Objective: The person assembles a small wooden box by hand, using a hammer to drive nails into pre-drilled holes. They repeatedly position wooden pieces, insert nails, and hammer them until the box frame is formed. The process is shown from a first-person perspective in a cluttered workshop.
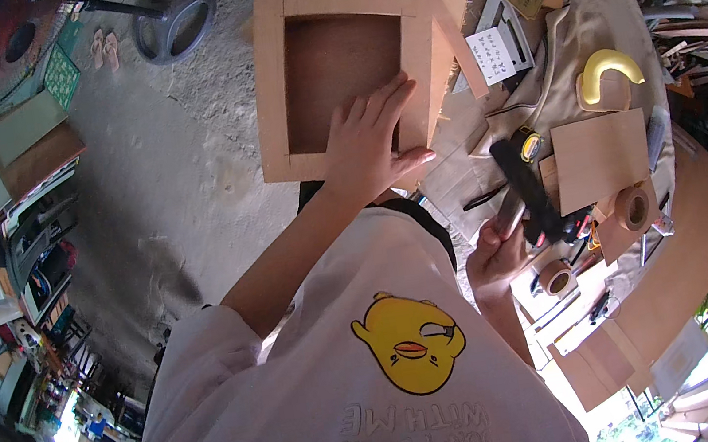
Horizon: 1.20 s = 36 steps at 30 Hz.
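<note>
A square box-like frame (273, 97) of light brown board stands in front of me, with a sunken brown panel inside its wide border. My left hand (369, 134) lies across its lower right part, fingers spread over the recess and thumb stretched out along the border. To the right, my right hand (495, 258) is closed around the grey handle of a black and grey hand tool (529, 189). Its exact kind I cannot make out. Just beyond the tool sits a yellow and black tape measure (529, 146) on a cloth-covered surface.
On the right lie a brown board (600, 157), a tape roll (634, 209), a second tape roll (556, 277) and a yellow curved object (608, 76). A written paper (491, 56) is farther off. Stacked panels (26, 143) line the left; a round fan base (174, 21) stands on the floor.
</note>
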{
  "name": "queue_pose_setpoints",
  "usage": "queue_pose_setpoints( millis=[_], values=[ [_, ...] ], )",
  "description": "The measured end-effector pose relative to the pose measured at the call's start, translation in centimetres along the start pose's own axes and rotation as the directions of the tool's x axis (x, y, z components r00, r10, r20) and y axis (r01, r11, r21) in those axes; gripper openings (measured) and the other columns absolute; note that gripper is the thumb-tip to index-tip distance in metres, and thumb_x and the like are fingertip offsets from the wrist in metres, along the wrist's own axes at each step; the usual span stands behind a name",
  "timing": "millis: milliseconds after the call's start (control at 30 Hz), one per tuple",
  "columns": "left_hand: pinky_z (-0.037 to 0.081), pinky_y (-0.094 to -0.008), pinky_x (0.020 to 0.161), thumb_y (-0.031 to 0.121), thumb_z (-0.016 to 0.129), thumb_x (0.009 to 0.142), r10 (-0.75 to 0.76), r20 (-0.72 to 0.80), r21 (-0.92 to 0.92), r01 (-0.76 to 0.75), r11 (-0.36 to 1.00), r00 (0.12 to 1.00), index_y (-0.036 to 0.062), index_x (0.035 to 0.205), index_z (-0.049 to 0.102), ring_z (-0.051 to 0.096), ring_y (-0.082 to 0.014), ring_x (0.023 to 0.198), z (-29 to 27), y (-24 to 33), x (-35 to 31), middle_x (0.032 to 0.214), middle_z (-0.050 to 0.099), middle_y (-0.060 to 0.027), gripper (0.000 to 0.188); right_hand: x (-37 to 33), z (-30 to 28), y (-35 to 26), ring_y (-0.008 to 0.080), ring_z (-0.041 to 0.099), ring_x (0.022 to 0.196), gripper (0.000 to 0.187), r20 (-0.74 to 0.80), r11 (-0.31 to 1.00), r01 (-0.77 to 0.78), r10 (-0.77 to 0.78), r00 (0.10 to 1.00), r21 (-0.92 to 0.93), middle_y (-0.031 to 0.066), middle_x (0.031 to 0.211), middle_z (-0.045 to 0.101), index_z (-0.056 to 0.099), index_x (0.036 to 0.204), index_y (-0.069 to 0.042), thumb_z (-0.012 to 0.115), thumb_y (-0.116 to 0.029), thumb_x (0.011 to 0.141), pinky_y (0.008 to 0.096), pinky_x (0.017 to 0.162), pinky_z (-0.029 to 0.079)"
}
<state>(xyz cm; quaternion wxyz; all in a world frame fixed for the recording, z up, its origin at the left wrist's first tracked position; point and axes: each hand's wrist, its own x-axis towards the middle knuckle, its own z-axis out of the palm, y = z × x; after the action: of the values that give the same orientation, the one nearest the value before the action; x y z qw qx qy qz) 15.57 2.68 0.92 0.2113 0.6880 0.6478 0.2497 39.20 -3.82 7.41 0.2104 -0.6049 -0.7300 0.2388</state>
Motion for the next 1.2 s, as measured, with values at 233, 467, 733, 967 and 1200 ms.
queue_pose_setpoints(
  millis=[233,467,733,967,1200],
  values=[
    [0.045,-0.0498,0.1,0.058,0.082,0.072,-0.014,-0.032,-0.077,0.012,0.997,0.999,0.0115,0.153,0.038,0.056,-0.0335,0.126,-0.3,0.3,0.5,0.156,0.043,-0.0127,0.103,-0.1,1.4,3.0,0.043,0.067,0.062,0.015,0.035,0.981,-0.193,0.192,0.981,0.01,0.0201,0.07,0.062,0.056,0.097,-0.003,0.06,-0.016,0.104,0.0467,0.049,0.048],
    [0.053,-0.0433,0.093,0.042,0.078,0.088,-0.231,0.624,-0.411,0.565,0.715,0.747,-0.0009,0.132,0.058,0.068,-0.0354,0.108,-1.6,-1.1,3.6,0.117,0.069,-0.0245,0.065,-1.4,7.3,12.8,0.0422,0.066,0.064,0.026,-0.186,0.921,-0.198,0.141,0.972,-0.335,0.0196,0.074,0.065,0.058,0.106,-0.002,0.067,-0.026,0.101,0.0493,0.051,0.049],
    [0.056,-0.0418,0.088,0.036,0.068,0.1,-0.072,0.731,-0.487,0.593,0.642,0.678,-0.0021,0.125,0.061,0.072,-0.0287,0.102,-0.9,-2.6,4.2,0.11,0.073,-0.022,0.046,6.6,7.1,9.5,0.0358,0.06,0.099,0.018,-0.221,0.97,-0.091,0.041,0.974,-0.224,0.0171,0.105,0.062,0.062,0.111,-0.001,0.062,-0.016,0.102,0.0491,0.089,0.045],
    [0.056,-0.0369,0.074,0.04,0.062,0.103,-0.017,0.884,-0.387,0.751,0.535,0.467,0.0017,0.118,0.064,0.07,-0.0222,0.081,-0.2,-3.0,3.9,0.097,0.073,-0.0159,0.041,27.7,10.0,2.9,0.0333,0.063,0.09,0.01,-0.018,0.977,0.214,-0.214,0.977,0.024,0.0149,0.096,0.065,0.067,0.101,0.0,0.065,0.005,0.093,0.0414,0.08,0.051],
    [0.049,-0.0498,0.063,0.038,0.063,0.102,-0.084,0.795,-0.486,0.715,0.503,0.6,-0.0006,0.086,0.062,0.065,-0.039,0.067,-0.2,-2.1,3.3,0.074,0.065,-0.0219,0.042,41.2,16.6,0.6,0.0326,0.063,0.091,0.018,0.206,0.844,0.526,-0.536,0.819,0.106,0.0128,0.095,0.065,0.069,0.099,-0.003,0.068,0.006,0.083,0.0424,0.083,0.051]
  ],
)
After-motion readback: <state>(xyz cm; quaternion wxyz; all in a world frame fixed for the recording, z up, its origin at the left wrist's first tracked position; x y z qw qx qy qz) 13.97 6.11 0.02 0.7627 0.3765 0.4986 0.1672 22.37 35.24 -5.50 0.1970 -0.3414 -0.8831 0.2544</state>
